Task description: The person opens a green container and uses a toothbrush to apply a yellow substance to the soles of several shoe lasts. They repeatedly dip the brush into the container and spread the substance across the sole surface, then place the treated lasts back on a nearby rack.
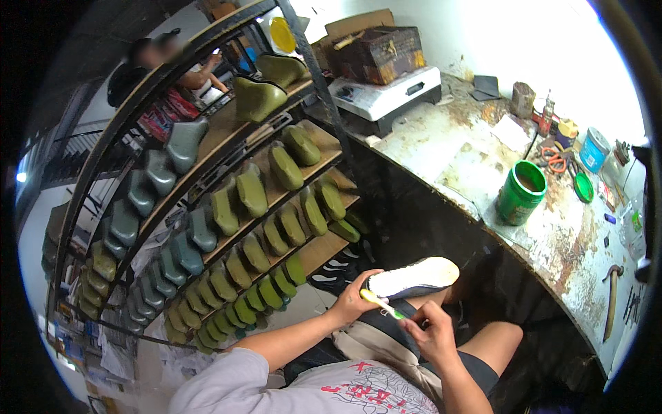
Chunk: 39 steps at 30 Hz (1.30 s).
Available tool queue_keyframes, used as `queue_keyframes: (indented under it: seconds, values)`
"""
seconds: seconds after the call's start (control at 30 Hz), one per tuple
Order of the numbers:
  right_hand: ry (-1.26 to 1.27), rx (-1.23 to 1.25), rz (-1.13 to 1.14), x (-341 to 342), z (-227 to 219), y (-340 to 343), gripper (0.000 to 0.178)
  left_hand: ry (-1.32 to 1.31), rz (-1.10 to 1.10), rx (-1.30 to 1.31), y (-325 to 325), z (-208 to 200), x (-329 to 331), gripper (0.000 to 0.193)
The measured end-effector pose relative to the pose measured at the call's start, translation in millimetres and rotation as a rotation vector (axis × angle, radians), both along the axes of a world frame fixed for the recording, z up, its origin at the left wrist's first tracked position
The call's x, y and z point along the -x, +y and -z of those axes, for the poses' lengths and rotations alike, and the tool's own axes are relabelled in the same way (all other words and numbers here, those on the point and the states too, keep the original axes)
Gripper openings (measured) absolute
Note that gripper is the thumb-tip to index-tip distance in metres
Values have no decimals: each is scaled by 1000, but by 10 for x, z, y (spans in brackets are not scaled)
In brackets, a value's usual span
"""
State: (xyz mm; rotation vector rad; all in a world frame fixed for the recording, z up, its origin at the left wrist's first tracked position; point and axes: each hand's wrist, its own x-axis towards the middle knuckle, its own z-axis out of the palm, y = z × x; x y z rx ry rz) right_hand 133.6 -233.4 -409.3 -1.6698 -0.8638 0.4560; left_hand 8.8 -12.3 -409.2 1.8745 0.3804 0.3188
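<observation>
Beside the rack of green shoe lasts (227, 228), the left hand (350, 301) grips a white-soled shoe (412, 278) whose long axis runs rightward over the lap, while the right hand (433, 332), just below it, pinches a yellow-green brush (380, 303) angled up-left toward the shoe's near end.

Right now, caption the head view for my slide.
Left hand steadies a white shoe sole; right hand holds a yellow-green brush against it.

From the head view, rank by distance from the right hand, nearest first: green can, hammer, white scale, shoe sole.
From the right hand:
1. Shoe sole, just above it, held by the left hand.
2. Green can, on the bench, up-right.
3. Hammer, far right bench edge.
4. White scale, bench's far end.
</observation>
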Motion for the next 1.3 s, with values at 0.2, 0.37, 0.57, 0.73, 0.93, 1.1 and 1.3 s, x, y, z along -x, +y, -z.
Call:
queue_keyframes:
  seconds: [0.2,0.37,0.57,0.73,0.93,1.1,1.3]
  values:
    - [362,-292,340,-423,-93,-239,13,-242,-424,290,342,-1123,418,69]
    - [464,-221,249,-394,161,-353,16,-388,-627,-978,797,-2690,854,70]
    - [388,-317,214,-357,152,-352,20,142,-803,-1604,1841,-3799,632,68]
    - [411,-248,266,-442,166,-428,20,467,-868,-1476,2586,-3728,183,73]
    - [372,-241,321,-476,340,-459,21,457,-944,-1266,3094,-3309,-184,73]
    - [402,-190,303,-526,422,-429,25,475,-848,-1195,3645,-3116,-359,83]
    - [417,-127,304,-521,460,-389,25,567,-756,-1113,4042,-3063,-338,91]
